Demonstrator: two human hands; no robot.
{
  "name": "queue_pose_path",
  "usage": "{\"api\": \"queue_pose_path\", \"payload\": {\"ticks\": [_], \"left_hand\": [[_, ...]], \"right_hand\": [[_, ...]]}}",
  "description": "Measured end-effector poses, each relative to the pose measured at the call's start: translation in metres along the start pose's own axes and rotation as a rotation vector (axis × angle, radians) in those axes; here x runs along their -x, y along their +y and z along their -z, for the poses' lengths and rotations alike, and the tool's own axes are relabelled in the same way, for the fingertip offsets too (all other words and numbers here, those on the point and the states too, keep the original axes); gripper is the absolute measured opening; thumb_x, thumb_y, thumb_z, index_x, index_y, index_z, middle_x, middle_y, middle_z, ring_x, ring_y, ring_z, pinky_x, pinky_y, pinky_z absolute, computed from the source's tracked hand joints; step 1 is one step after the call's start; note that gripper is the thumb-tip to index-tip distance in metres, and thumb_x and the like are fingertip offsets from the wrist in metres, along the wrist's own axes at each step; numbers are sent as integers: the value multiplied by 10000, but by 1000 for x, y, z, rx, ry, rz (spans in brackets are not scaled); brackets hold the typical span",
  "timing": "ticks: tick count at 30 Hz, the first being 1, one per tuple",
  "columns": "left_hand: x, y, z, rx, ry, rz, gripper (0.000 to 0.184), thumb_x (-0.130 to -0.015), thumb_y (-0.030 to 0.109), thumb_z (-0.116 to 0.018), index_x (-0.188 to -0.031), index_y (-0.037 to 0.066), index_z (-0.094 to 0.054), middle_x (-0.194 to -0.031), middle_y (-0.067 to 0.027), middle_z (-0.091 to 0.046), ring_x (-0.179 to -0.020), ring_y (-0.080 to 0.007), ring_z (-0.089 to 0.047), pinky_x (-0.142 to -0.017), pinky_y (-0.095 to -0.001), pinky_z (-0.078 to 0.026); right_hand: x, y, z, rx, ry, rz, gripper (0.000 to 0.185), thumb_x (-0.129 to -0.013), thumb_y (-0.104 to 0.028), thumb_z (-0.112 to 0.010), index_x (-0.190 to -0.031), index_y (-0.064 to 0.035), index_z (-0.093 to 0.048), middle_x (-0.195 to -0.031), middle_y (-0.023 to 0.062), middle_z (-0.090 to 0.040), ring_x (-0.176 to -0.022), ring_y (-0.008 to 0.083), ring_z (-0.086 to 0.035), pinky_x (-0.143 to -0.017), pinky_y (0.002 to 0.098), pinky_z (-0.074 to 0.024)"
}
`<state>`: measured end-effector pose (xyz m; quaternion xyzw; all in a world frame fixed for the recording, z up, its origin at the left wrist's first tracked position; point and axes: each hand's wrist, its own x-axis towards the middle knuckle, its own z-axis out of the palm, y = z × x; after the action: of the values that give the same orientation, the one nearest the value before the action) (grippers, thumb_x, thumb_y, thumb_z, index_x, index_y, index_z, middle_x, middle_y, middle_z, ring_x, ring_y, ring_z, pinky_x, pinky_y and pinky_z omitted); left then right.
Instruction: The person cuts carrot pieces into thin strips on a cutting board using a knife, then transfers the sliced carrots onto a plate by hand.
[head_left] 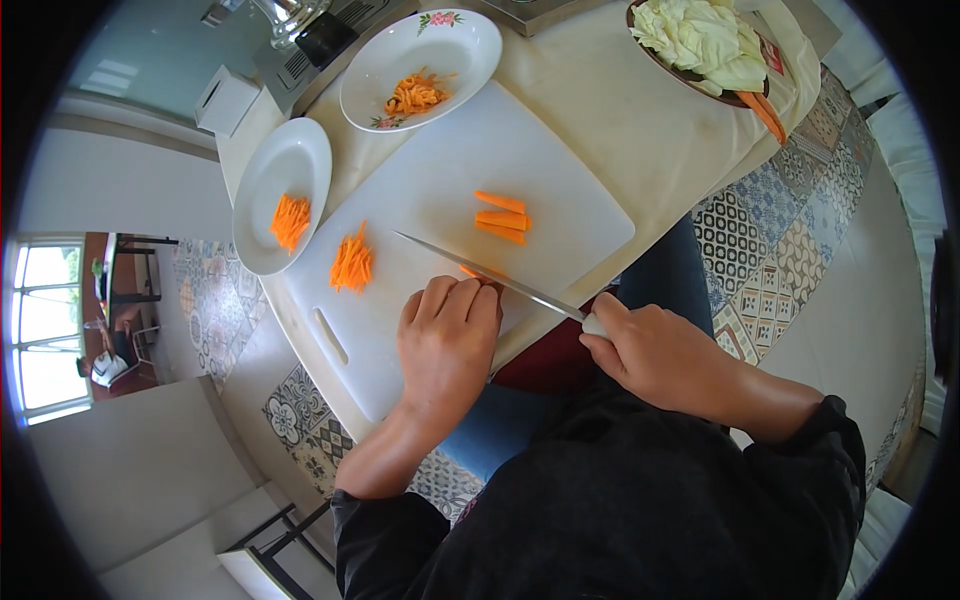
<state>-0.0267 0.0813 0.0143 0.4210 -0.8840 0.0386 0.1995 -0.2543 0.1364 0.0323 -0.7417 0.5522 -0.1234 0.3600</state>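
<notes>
My right hand [637, 345] is wrapped round the handle of a long knife [490, 276], whose blade points up and left over the white cutting board [420, 190]. Curled on the board beside the blade, my left hand [450, 320] presses on a piece of carrot, of which only a little orange shows at the fingertips. Cut carrot sticks [501, 217] lie beyond the blade. To the left of them is a pile of thin carrot strips [352, 261].
An oval white plate [262, 170] holds more carrot strips [290, 222]. Behind the board, a flowered bowl [462, 45] holds orange shreds [416, 93]. Cabbage leaves [705, 40] and whole carrots [764, 115] are at the back right. A person [108, 368] sits far off at left.
</notes>
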Motion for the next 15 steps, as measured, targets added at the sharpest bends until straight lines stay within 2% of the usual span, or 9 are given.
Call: {"api": "queue_pose_path", "payload": {"ticks": [8, 15], "left_hand": [[0, 1, -1, 13, 12, 19, 142, -700, 39, -751, -744, 60, -617, -805, -29, -650, -803, -232, -648, -680, -364, -499], [1, 1, 0, 9, 7, 14, 165, -670, 23, -755, -740, 56, -609, -809, -47, -643, -809, -241, -641, -686, -373, -497]], "right_hand": [[-3, -3, -1, -115, -5, -8, 281, -998, -223, -544, -950, 49, -491, -615, 244, -617, -589, 452, -630, -551, 537, -510], [2, -7, -7, -40, -6, 11, 289, -999, -219, -542, -935, 59, -497, -590, 226, -612, -551, 413, -635, -496, 491, -510]]}}
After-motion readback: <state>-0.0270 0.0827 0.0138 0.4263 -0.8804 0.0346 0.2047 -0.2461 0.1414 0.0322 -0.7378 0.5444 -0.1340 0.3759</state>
